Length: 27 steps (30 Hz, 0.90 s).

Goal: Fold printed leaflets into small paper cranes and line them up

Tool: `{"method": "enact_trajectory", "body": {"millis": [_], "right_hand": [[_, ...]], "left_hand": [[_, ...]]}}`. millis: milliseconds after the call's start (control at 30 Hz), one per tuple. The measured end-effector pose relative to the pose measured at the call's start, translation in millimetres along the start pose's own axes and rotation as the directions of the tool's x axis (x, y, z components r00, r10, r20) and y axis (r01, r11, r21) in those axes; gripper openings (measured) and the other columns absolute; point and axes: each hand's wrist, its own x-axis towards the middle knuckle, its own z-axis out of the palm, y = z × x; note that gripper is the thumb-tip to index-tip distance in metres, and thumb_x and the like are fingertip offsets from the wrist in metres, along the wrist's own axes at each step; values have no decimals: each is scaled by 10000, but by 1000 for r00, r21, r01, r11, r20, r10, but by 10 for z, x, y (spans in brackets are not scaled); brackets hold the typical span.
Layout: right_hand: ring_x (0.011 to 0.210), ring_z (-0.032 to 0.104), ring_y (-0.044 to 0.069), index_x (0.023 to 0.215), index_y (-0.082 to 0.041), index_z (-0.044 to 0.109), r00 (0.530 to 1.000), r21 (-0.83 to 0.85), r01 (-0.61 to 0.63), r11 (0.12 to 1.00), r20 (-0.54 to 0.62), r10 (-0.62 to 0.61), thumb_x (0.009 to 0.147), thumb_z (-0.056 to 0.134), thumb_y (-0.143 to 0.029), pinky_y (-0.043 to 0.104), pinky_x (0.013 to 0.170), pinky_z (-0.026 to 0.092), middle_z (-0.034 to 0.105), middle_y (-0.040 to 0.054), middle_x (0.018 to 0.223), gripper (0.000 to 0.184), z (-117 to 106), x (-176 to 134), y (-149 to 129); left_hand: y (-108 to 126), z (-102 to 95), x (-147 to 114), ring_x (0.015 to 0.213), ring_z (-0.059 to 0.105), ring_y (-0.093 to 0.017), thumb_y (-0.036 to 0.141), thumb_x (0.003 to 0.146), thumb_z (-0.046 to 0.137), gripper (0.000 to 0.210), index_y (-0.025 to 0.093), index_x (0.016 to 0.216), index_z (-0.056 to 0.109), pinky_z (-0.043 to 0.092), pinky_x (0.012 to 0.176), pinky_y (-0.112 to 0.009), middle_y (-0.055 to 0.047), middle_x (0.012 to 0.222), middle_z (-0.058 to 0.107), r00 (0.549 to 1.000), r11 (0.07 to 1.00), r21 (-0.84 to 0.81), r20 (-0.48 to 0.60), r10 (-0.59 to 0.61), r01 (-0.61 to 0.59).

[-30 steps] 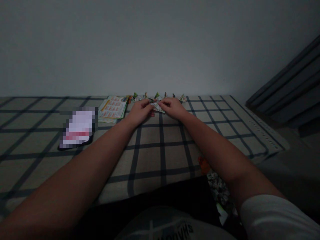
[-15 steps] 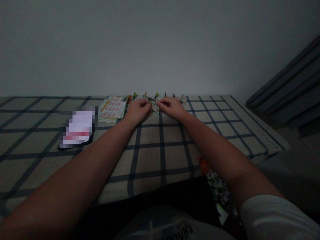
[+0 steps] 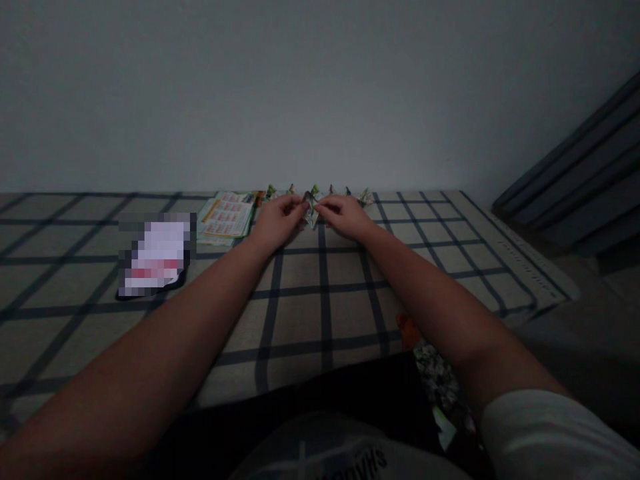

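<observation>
Between my two hands is a small piece of folded printed paper (image 3: 311, 215), pointed at its lower end. The thumb and fingers of my left hand (image 3: 283, 217) pinch its left side. My right hand (image 3: 345, 212) grips the right side in the same way. Just behind the hands, along the wall, stands a row of several pointed folded-paper pieces (image 3: 315, 190) in green and white print. Their lower parts are partly hidden by my fingers.
Left of my hands lies a stack of printed sheets (image 3: 227, 215). A phone (image 3: 160, 257) with a lit, blurred screen rests farther left on the checked cloth (image 3: 300, 313). Crumpled paper bits (image 3: 435, 370) and an orange thing (image 3: 408, 330) are by my right forearm. A grey wall (image 3: 320, 93) bounds the back.
The paper between my fingers has changed shape and now stands more upright, with a peak at its top. My left hand has shifted slightly right, closer to my right hand.
</observation>
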Motion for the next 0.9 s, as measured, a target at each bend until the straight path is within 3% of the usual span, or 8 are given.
{"method": "enact_trajectory", "body": {"millis": [267,567,900], "right_hand": [[738,546,166,900,-138,694,998,-51,-59,997,19,60,904,561,-308,279,690,380,655,44,793,217,-6,1,-59],[715,492,159,828,-159,629,995,-69,-95,993,36,98,835,551,-244,281,679,338,605,18,750,116,-16,10,-154],[690,487,150,770,-169,594,992,-76,-113,991,50,116,821,542,-217,276,666,328,586,5,711,87,-9,35,-126]], "left_hand": [[121,-33,-53,768,626,-197,438,884,593,293,177,878,725,484,709,-294,-35,772,703,992,975,189,69,103,-115],[187,-3,-55,816,589,-209,350,902,527,188,193,822,593,457,783,-323,-42,825,658,986,942,303,116,117,-147],[212,-10,-41,716,534,-193,320,867,530,161,199,779,589,399,699,-311,-29,750,629,991,924,365,107,78,-113]]}}
